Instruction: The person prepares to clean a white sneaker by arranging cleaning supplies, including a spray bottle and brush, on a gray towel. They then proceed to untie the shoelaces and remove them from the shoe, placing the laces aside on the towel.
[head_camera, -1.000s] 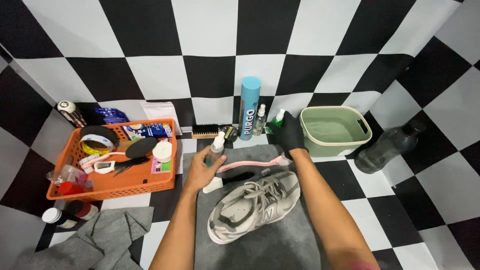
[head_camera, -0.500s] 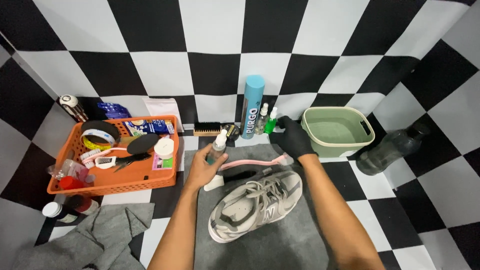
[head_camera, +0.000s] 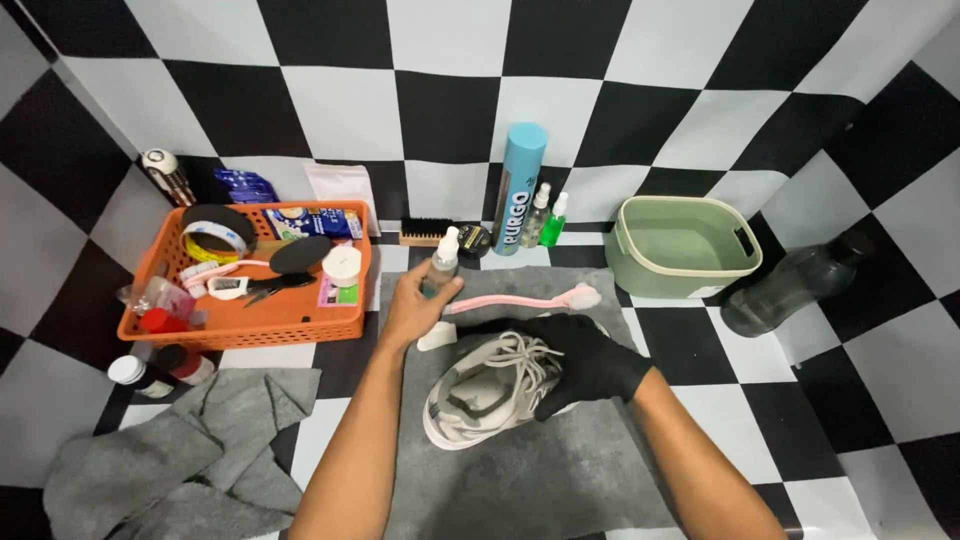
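Bare left hand clamped round small spray bottle, light, slick, likely best held mid-body; gloved right hand closed over grey sneaker just below-right of that grip, soft upper, stiffer sole; pink brush between them.

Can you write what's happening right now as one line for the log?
left hand: holds small spray bottle | right hand: black glove, on grey sneaker | sneaker on grey mat

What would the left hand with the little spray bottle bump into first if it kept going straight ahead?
Probably the round black tin near the wall, just beyond the left hand and its spray bottle; depth is hard to judge.
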